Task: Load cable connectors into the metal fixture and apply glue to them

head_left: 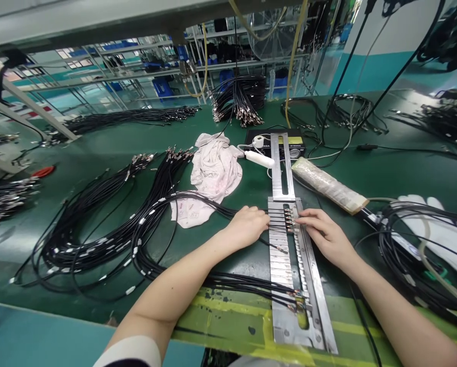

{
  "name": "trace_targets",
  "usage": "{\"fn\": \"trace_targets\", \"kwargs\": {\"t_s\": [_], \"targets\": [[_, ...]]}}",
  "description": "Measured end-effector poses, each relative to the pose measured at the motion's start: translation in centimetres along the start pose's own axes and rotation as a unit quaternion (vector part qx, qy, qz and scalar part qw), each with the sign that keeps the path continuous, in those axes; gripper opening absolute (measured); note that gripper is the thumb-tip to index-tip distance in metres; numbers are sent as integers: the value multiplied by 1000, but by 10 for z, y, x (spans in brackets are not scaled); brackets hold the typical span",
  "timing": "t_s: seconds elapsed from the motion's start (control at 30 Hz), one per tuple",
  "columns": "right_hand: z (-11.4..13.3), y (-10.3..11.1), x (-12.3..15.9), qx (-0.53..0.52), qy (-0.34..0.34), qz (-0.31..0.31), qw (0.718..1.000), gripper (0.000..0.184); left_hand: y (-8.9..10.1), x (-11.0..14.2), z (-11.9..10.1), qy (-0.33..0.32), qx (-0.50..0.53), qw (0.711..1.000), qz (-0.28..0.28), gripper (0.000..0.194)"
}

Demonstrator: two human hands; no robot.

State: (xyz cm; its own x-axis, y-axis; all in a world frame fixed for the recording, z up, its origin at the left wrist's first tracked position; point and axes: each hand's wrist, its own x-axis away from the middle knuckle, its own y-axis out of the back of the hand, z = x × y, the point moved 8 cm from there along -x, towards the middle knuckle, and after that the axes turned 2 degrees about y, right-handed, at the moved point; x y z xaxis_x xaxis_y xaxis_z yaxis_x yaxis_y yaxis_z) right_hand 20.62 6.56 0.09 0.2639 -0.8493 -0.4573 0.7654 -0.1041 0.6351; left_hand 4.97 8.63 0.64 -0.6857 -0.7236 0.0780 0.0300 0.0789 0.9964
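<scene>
white sleeve end with a dark part, hands bare.

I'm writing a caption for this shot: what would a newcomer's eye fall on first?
Probably the long metal fixture standing out against the green bench, with the left hand and right hand on either side of its row of cable ends. Next, the thick, curving bundle of black cables with white bands to the left, and the crumpled pale cloth between bundle and fixture.
</scene>
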Motion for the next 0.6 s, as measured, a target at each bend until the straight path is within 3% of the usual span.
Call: {"fn": "trace_targets", "kwargs": {"t_s": [0.1, 0.47, 0.6], "targets": [[0, 3, 2, 4, -3, -15, 1000, 25, -1, -4, 5, 31, 5, 999, -25, 16], [6, -3, 4, 37, 26, -7, 999, 29, -5, -1, -2, 1, -2, 999, -32, 17], [7, -4, 3, 41, 35, -3, 999, 29, -3, -1, -5, -7, -39, 997, -66, 23]]}}
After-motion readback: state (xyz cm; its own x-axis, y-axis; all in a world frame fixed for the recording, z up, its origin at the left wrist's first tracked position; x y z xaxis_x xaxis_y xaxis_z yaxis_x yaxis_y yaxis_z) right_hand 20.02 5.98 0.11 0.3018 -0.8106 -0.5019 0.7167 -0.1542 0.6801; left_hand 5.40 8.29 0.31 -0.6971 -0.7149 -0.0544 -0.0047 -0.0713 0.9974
